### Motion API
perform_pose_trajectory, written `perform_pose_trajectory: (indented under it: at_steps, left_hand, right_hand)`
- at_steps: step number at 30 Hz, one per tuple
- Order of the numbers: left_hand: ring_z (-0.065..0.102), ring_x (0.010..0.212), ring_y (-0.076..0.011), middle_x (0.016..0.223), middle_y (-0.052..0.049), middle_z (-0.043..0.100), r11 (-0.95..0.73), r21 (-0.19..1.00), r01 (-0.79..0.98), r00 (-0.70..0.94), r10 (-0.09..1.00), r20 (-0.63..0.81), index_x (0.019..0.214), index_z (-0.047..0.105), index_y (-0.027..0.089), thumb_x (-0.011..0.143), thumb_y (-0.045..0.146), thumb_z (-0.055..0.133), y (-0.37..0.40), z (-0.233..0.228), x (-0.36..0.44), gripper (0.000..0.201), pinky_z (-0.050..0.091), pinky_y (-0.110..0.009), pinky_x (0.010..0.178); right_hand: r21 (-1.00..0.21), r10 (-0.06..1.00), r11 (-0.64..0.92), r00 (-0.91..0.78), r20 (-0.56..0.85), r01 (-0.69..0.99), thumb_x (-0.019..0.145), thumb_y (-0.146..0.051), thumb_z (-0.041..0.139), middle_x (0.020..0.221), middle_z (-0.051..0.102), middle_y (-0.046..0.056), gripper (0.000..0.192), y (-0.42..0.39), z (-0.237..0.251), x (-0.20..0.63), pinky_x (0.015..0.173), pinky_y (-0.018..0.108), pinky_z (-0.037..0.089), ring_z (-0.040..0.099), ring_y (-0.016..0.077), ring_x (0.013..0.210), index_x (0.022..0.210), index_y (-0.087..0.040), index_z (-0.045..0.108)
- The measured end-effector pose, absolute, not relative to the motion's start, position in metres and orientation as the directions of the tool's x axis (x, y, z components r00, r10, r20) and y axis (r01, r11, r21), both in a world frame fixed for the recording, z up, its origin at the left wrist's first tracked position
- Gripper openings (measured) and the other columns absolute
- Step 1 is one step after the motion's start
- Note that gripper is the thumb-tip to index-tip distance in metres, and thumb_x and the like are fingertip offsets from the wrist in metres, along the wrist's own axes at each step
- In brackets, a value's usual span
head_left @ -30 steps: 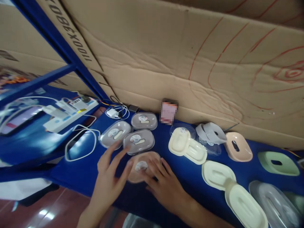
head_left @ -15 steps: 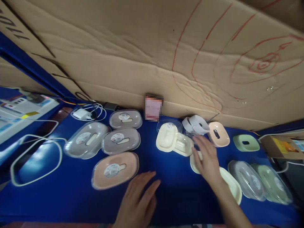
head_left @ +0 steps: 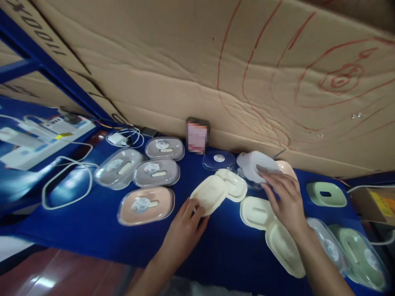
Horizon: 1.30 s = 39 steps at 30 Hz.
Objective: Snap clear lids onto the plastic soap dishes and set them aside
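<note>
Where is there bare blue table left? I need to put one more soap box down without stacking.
Free: the front strip of the blue table below the pink lidded box, and the patch between the left hand and right hand. Crowded: the grey lidded boxes at the back and the cream trays on the right.

The cream tray is an oval, shallow plastic piece with a raised oblong in its middle; it sits tilted on the blue counter, its near edge lifted by the fingertips of the left hand, and its far end overlaps a second cream piece. The grey shell is a rounded, pale grey plastic part lying open side down near the cardboard wall, just in front of a peach dish. The right hand rests its fingertips on the shell's near edge.
</note>
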<state>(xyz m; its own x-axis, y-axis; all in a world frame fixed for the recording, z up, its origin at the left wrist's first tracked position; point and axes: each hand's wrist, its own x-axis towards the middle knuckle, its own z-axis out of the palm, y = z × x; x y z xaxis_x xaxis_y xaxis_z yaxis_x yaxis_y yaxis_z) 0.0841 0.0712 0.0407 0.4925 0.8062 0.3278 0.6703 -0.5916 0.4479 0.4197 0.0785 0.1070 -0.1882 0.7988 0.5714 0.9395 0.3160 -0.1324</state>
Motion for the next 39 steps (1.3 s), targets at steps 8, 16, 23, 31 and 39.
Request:
perform_pose_trajectory:
  at_steps: [8,16,23,31,39]
  left_hand:
    - [0.055,0.152,-0.0360,0.162,-0.016,0.051,-0.618,0.519,0.591,0.605,0.765,0.222,0.137,0.064,0.024,0.097,0.010,0.063,0.034,0.039,0.018,0.043,0.060,-0.050,0.116]
    - [0.049,0.157,-0.0396,0.179,-0.017,0.029,-0.637,0.533,0.557,0.610,0.749,0.259,0.170,0.038,0.034,0.091,0.020,0.084,0.035,0.021,0.016,0.092,0.060,-0.051,0.115]
    - [0.052,0.154,-0.0389,0.174,-0.014,0.041,-0.707,0.452,0.544,0.640,0.698,0.321,0.163,0.050,0.033,0.098,0.017,0.075,0.046,0.017,0.027,0.072,0.058,-0.057,0.116]
    - [0.054,0.153,-0.0356,0.175,-0.018,0.038,-0.567,0.637,0.522,0.596,0.777,0.202,0.162,0.046,0.028,0.092,0.010,0.075,0.054,0.026,0.027,0.078,0.058,-0.050,0.118]
    - [0.054,0.154,-0.0336,0.173,-0.014,0.043,-0.493,0.720,0.488,0.576,0.802,0.158,0.169,0.031,0.032,0.088,0.010,0.081,0.061,0.018,0.028,0.098,0.056,-0.050,0.120]
  right_hand:
    - [-0.178,0.824,0.488,-0.383,0.418,0.854,0.101,-0.001,0.047,0.115,0.079,0.003,0.062,-0.022,0.083,0.314,0.129,0.045,0.033,0.072,0.0184,0.114,0.154,-0.030,0.060]
    - [-0.266,0.863,0.465,-0.365,0.350,0.844,0.109,-0.019,0.055,0.136,0.076,0.003,0.031,-0.024,0.041,0.256,0.131,0.046,0.034,0.063,0.0199,0.137,0.133,-0.029,0.071]
    - [-0.259,0.820,0.567,-0.507,0.265,0.782,0.111,-0.023,0.053,0.144,0.074,0.002,0.029,0.006,0.065,0.282,0.129,0.043,0.042,0.062,0.0169,0.141,0.133,-0.027,0.071]
    - [0.017,0.919,0.314,-0.308,0.247,0.949,0.111,-0.048,0.054,0.173,0.040,0.023,0.064,0.156,0.094,0.326,0.131,0.066,0.029,0.044,0.0411,0.158,0.166,-0.016,0.045]
    - [0.038,0.918,0.376,-0.378,0.122,0.926,0.109,-0.054,0.058,0.153,0.064,0.023,0.055,0.189,0.104,0.342,0.132,0.071,0.014,0.064,0.0330,0.141,0.153,-0.021,0.062]
